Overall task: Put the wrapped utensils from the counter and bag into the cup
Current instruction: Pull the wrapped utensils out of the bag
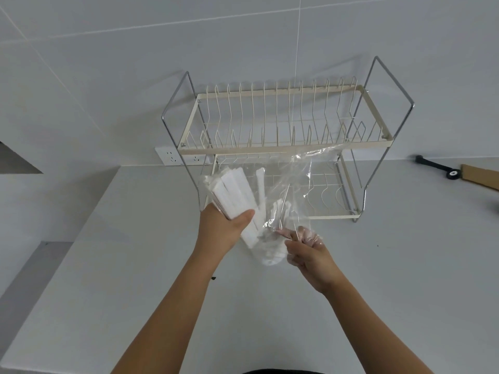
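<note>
A person's left hand [226,225] grips a bundle of white wrapped utensils [232,193] above a pale counter [135,265], thumb curled across the lower part of the bundle while the wrappers fan up and away from the palm. Just to the right, the right hand [307,252] pinches a clear plastic bag [291,190], its fingers partly veiled by the film. The bag rises from that hand and leans away toward the far right, its upper part slack and see-through. Its lower end, between the two hands, holds a bunch of white wrapped pieces [272,249], and one more white stick [260,184] stands beside the bundle, though whether it is inside the bag cannot be told. Beyond both hands stands a two-tier wire dish rack [270,147], both tiers bare of dishes. A wall socket [172,156] sits behind the rack's left leg. Far off to the right of the right hand lie a black tool [437,167] and a strip of cardboard [480,176]. No cup is in view.
</note>
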